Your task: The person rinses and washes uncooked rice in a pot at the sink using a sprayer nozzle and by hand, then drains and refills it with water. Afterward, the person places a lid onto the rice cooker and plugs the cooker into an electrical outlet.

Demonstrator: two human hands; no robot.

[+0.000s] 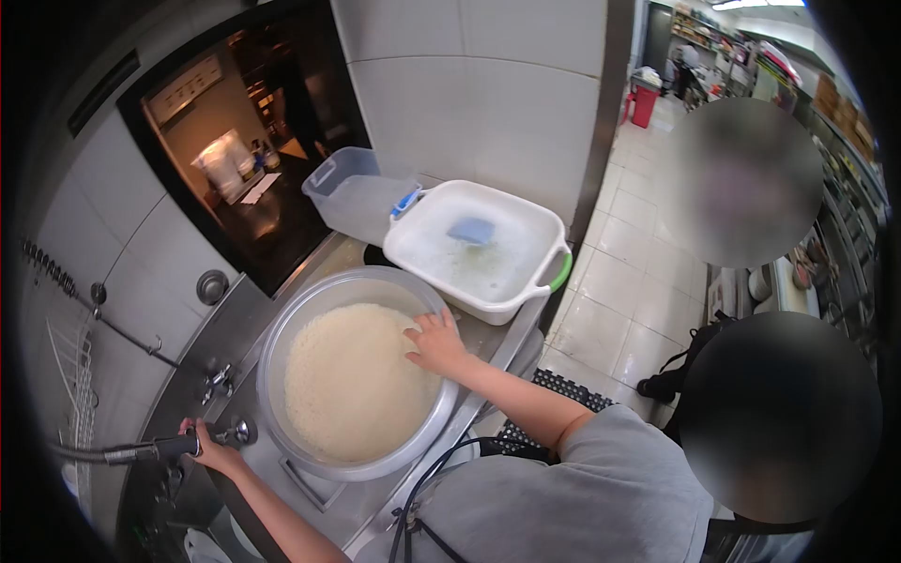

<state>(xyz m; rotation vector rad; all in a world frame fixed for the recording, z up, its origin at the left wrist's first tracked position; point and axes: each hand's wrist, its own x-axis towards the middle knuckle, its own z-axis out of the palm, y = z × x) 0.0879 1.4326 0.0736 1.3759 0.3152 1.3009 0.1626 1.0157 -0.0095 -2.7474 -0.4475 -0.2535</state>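
Observation:
A large round metal pot (278, 436) stands on the steel sink counter, filled with pale rice grains (361, 385) under cloudy water. My right hand (436, 344) reaches over the pot's right side, its fingers spread at the rice near the inner wall. The fingertips' exact depth is hard to judge. At lower left, my left hand (206, 448) is wrapped around the dark handle of a spray hose (184, 446), close to the wall tap. No water stream shows from it.
Beyond the pot sits a white basin (479, 305) of soapy water with a blue sponge (471, 231). A clear plastic bin (352, 202) stands behind it. Wall taps (220, 380) line the left. Two people with blurred heads are at right, by the tiled floor (601, 310).

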